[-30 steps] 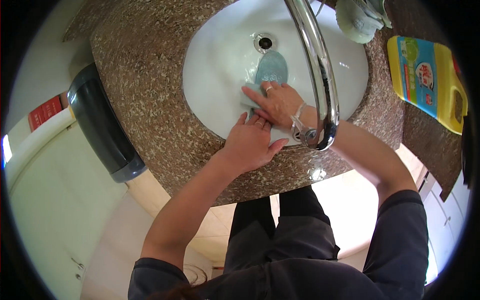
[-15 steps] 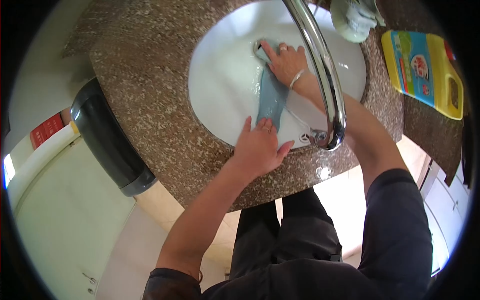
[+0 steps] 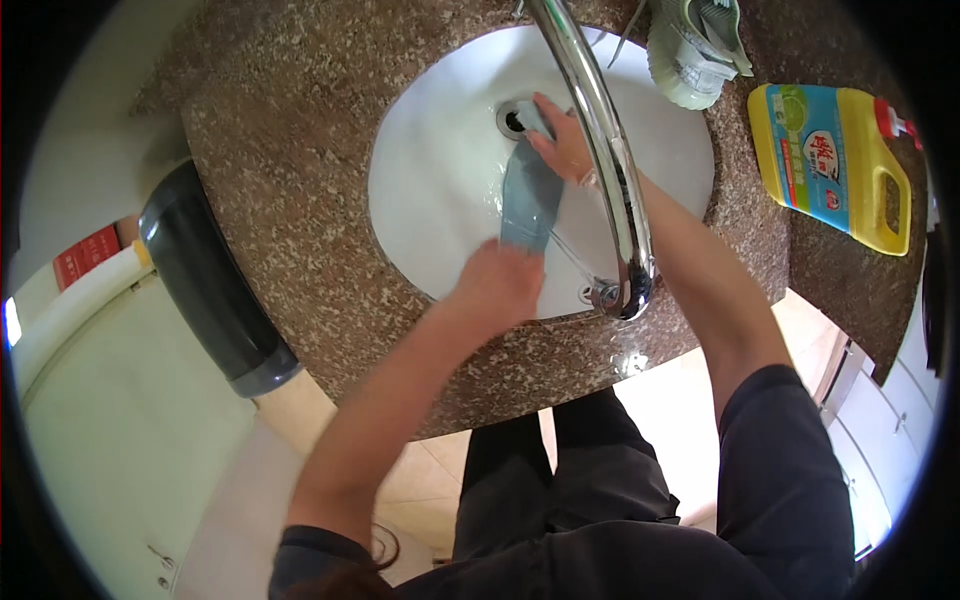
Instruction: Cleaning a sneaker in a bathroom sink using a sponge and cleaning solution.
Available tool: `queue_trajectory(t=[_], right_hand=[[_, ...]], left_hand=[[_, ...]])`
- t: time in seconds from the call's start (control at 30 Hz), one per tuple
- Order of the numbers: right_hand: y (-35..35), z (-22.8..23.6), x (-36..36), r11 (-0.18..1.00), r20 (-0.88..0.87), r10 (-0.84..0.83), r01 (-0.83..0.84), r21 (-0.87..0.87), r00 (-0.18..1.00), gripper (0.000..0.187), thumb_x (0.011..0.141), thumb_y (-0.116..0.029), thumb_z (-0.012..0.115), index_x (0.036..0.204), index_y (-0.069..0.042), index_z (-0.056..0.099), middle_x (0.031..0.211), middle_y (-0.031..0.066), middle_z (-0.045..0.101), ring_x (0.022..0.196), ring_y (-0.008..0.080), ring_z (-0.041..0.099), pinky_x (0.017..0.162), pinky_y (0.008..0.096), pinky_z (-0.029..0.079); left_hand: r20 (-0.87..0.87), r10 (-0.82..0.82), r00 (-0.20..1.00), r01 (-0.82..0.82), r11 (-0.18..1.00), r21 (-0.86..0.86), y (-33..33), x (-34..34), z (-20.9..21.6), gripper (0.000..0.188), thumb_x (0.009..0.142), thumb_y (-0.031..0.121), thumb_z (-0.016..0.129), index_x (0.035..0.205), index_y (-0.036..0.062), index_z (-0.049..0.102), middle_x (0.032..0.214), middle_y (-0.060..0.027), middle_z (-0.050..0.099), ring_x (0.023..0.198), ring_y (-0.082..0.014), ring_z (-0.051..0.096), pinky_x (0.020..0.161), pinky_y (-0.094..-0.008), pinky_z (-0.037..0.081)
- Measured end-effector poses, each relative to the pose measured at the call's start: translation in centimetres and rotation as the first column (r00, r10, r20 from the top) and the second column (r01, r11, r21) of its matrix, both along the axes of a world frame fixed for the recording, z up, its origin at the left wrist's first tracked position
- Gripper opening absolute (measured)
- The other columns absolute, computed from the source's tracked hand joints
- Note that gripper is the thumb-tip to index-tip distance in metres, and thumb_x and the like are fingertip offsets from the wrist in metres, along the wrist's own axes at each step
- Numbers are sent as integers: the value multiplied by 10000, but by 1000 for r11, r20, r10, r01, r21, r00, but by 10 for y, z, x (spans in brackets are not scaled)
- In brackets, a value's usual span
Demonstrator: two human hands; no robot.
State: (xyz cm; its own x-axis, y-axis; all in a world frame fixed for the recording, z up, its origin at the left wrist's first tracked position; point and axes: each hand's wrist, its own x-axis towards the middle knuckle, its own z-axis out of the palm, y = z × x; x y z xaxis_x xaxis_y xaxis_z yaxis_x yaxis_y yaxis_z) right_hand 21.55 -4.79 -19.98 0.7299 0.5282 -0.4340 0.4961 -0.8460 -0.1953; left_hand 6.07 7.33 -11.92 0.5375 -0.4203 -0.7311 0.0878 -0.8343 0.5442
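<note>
Across the upper half of the scene, we see a brown speckled stone bench (image 3: 300, 210) with a curved near edge. Set into it is a white oval ceramic sink (image 3: 430, 170), its inner surface wet. Beyond the left edge of the bench we find a long black container with rounded ends (image 3: 215, 280). Arching over the right half of the sink is a shiny chrome faucet (image 3: 623, 200), from whose tip a thin stream of water reaches the sink. To the right of the sink we note a yellow plastic jug with a blue label and a looped handle (image 3: 825, 160); nearer the sink's upper right rim is a pale grey-green shoe (image 3: 685, 60). Lengthwise within the sink lies a flat, wet, blue-grey insole (image 3: 528, 195). Of the hands, the right hand (image 3: 568, 150) is partly closed, thumb and fingers gripping the insole's far end, while the left hand (image 3: 500, 285) is at its near end, too blurred for us to tell how far its fingers close. Smallest is a round metal-rimmed drain (image 3: 513, 121), just beside the insole's far end.
</note>
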Motion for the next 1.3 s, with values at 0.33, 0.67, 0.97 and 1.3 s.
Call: queue_trajectory(t=[0.33, 0.67, 0.97, 1.3], right_hand=[[-61, 80, -23, 538, -489, -524, 716, 446, 698, 606, 827, -384, 583, 1296, -23, 456, 1008, 245, 631, 901, 380, 624, 792, 392, 479], [-57, 30, -27, 964, 105, 238, -222, -148, 965, 628, 818, -299, 610, 1381, -214, 345, 1193, 201, 530, 1048, 320, 568, 857, 400, 479], [-18, 25, -82, 994, -127, 85, -77, 71, 988, 585, 868, -308, 518, 1408, -221, 309, 1274, 180, 476, 1053, 303, 555, 792, 436, 465], [-10, 12, -80, 957, 198, 223, -175, -232, 954, 566, 879, -203, 415, 1430, -216, 285, 1124, 156, 549, 955, 274, 556, 789, 482, 404]], left_hand=[[635, -54, 770, -345, 803, 486, -44, 50, -115, 706, 870, 597, 375, 1388, 118, 380, 1355, -221, 408, 1228, -416, 351, 839, -583, 384], [635, 36, 772, -115, 990, 84, -24, 21, -45, 496, 847, 251, 579, 1206, -74, 473, 1289, -268, 424, 1162, -394, 467, 951, -463, 415], [244, -7, 970, -29, 990, 141, -23, -21, -29, 802, 886, 521, 428, 1350, -113, 272, 1413, -277, 290, 1326, -419, 271, 1086, -466, 245], [249, 31, 968, -78, 981, 180, -28, -20, -16, 723, 893, 448, 431, 1340, -106, 310, 1410, -309, 265, 1323, -431, 260, 1075, -518, 225]])
